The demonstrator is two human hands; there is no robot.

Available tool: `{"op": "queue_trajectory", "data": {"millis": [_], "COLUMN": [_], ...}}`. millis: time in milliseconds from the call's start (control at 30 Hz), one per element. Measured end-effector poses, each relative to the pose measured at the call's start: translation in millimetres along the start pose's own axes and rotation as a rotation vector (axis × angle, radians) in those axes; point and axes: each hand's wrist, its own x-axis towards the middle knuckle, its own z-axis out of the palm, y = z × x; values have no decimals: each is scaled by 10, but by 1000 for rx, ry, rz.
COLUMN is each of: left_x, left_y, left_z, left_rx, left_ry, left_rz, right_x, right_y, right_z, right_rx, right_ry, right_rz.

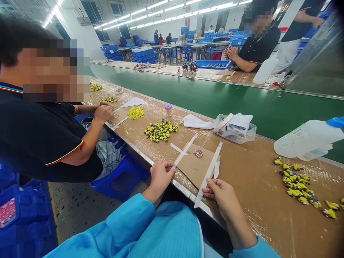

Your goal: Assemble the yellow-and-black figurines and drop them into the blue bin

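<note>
Our left hand (pixel 160 178) and right hand (pixel 225 195) curl, thumbs near forefingers, at the near parts of the left strip (pixel 186 150) and right strip (pixel 210 171); we cannot tell whether either pinches. Lying across cardboard (pixel 189 169), the strips look light and limp, best taken by their ends. Beyond our glossy brown table (pixel 255 172) runs a green belt (pixel 172 86); blue crates (pixel 143 55) stand far off.

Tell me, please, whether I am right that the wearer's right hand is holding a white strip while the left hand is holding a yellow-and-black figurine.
Not quite: the head view shows the left hand pinching the near end of the left white strip. The right hand is indeed holding the right white strip.
</note>
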Motion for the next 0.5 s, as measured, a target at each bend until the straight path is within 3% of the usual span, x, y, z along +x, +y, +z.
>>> {"op": "queue_trajectory", "data": {"millis": [267,400,500], "left_x": [37,371,722], "left_y": [-49,-52,-14], "left_z": [21,12,1], "left_rx": [-16,-26,-7], "left_ry": [-2,4,-64], "left_rz": [109,245,387], "right_x": [26,23,21], "right_y": [-8,1,13], "right_z": [-14,-27,-37], "right_rx": [-8,-15,-17], "right_ry": [-11,-5,-11], "right_rz": [2,7,8]}}
